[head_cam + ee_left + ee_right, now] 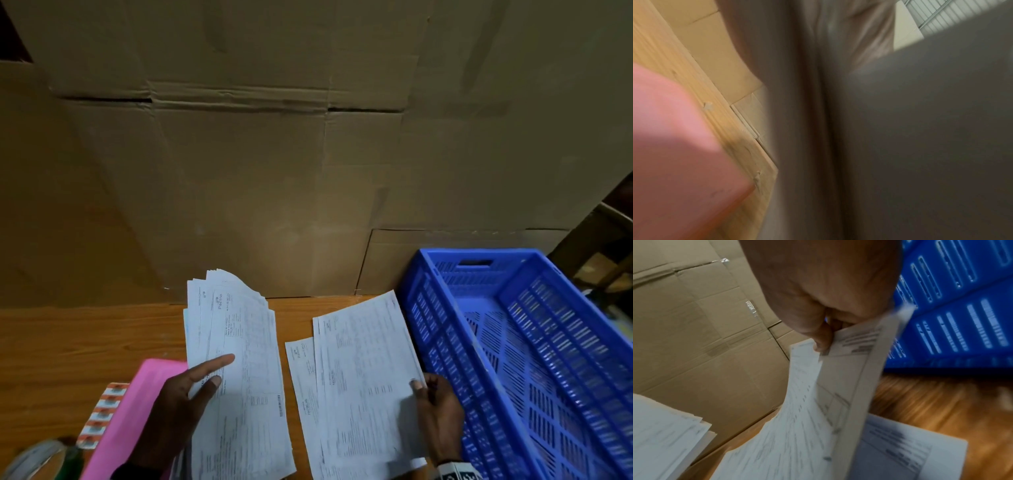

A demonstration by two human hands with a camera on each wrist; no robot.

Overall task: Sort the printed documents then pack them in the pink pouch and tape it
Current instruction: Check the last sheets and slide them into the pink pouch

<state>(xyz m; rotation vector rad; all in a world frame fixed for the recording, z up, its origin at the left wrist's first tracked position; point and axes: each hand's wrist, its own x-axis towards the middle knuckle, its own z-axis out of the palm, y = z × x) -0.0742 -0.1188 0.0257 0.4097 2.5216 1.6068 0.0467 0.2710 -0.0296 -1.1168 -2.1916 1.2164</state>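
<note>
Documents [236, 346] fan from my left hand [178, 407], thumb and fingers clamped on them; my right hand [436, 414] pinches a loose sheet [366, 377] beside the blue crate [534, 359].

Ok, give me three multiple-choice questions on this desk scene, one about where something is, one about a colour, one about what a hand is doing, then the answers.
1. Where is the crate?
A. right of the papers
B. left of the pouch
C. on the fanned stack

2. What colour is the pouch?
A. green
B. pink
C. black

3. What is the right hand doing?
A. resting flat on the table
B. reaching into the crate
C. pinching sheets by their edge

Answers:
1 A, it stands at the table's right end, beside the sheets.
2 B, pink beside the left hand.
3 C, the thumb lies on top of the sheets' right edge.
</note>
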